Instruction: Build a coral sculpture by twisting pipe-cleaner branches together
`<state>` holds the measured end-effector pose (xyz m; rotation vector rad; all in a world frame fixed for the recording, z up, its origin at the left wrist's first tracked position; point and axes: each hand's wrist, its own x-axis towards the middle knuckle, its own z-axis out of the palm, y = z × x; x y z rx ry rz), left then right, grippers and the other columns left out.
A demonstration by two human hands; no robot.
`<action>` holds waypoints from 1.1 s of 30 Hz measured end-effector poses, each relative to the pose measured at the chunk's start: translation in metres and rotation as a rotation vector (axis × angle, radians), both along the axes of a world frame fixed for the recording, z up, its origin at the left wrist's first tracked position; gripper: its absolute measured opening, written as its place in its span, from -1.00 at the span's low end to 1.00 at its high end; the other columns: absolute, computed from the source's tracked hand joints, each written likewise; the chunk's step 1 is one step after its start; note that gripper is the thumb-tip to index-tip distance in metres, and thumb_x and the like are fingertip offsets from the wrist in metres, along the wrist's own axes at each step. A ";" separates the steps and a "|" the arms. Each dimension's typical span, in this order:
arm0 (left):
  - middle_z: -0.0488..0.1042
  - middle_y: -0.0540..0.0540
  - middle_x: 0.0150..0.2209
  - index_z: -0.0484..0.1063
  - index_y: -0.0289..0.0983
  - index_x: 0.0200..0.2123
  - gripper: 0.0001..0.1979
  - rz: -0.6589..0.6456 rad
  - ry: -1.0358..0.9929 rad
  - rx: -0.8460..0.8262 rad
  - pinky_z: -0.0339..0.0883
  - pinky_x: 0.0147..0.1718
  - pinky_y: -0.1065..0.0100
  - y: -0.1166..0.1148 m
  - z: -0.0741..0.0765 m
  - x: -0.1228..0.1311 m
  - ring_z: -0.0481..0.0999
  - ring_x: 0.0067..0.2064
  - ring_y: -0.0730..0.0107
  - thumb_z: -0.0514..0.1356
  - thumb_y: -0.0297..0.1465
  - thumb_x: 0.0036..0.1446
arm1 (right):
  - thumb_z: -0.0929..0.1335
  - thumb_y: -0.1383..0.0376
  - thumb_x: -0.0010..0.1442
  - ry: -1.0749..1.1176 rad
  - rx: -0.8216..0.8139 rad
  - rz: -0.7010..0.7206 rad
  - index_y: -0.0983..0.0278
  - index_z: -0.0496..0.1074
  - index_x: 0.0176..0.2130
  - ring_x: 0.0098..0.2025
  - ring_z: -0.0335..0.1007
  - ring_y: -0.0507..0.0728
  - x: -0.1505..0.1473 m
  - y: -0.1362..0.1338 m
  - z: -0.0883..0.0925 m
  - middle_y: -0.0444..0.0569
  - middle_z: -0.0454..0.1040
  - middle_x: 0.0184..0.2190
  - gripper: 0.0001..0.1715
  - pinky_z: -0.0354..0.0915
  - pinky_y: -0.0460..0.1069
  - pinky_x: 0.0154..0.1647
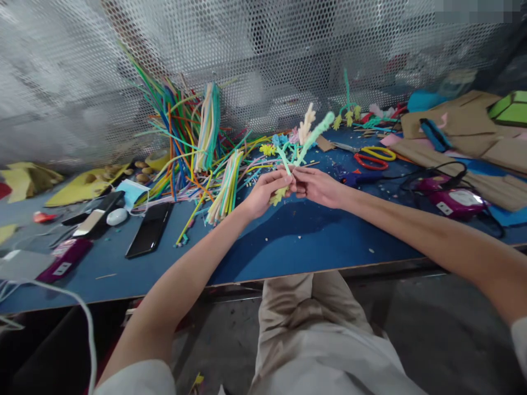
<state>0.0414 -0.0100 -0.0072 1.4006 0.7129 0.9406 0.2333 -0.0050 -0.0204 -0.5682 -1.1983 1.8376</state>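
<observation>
Both hands meet above the blue table, closed around a pipe-cleaner flower stem [315,136]. Its pale green stem rises up and to the right, and a pale yellow tuft [279,195] pokes out below the fingers. My left hand [268,189] pinches the lower part from the left. From the other side the fingers of my right hand [315,185] press at the same spot, partly hiding the joint. A cream leaf-shaped piece [306,125] shows just behind the stem. Bundled pipe cleaners [225,189] lie left of my left hand.
Loose pipe cleaners [173,131] pile up against the perforated metal screen [263,49]. Scissors with red and yellow handles [373,158], a blue glue gun [357,178] and a purple power box [452,198] lie right. A black phone [149,230] rests left, near the table's front edge.
</observation>
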 end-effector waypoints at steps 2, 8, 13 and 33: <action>0.57 -0.09 -0.37 0.55 -0.26 -0.36 -0.64 -0.029 0.000 -0.011 0.43 -0.37 0.36 -0.003 0.002 0.001 0.50 -0.41 0.45 0.50 -0.10 0.06 | 0.57 0.03 0.17 0.022 -0.019 0.023 0.21 0.51 -0.22 -0.44 0.25 -0.01 -0.001 -0.004 0.005 -0.20 0.42 -0.46 -0.63 0.18 -0.05 -0.41; 0.58 -0.10 -0.39 0.60 -0.26 -0.37 -0.64 -0.101 0.012 -0.058 0.42 -0.36 0.36 -0.005 0.003 0.002 0.52 -0.39 0.44 0.52 -0.09 0.04 | 0.58 0.01 0.15 0.042 -0.024 0.055 0.18 0.50 -0.22 -0.42 0.34 0.01 -0.004 -0.006 0.005 -0.22 0.41 -0.46 -0.62 0.31 -0.01 -0.32; 0.64 -0.13 -0.32 0.64 -0.25 -0.36 -0.65 -0.053 0.064 0.050 0.43 -0.28 0.34 -0.002 -0.003 0.004 0.54 -0.34 0.42 0.49 -0.07 0.09 | 0.63 0.05 0.09 0.044 -0.055 0.009 0.23 0.46 -0.31 -0.45 0.26 -0.04 -0.003 -0.006 0.004 -0.23 0.35 -0.49 -0.57 0.20 -0.05 -0.40; 0.62 -0.06 -0.28 0.60 -0.20 -0.26 -0.63 0.383 0.060 0.289 0.46 -0.33 0.33 0.000 -0.017 0.014 0.51 -0.37 0.43 0.37 0.00 0.22 | 0.64 0.16 -0.02 0.141 -0.142 -0.182 0.20 0.34 -0.39 -0.35 0.31 0.00 -0.009 -0.008 -0.003 -0.21 0.46 -0.35 -0.53 0.23 -0.04 -0.34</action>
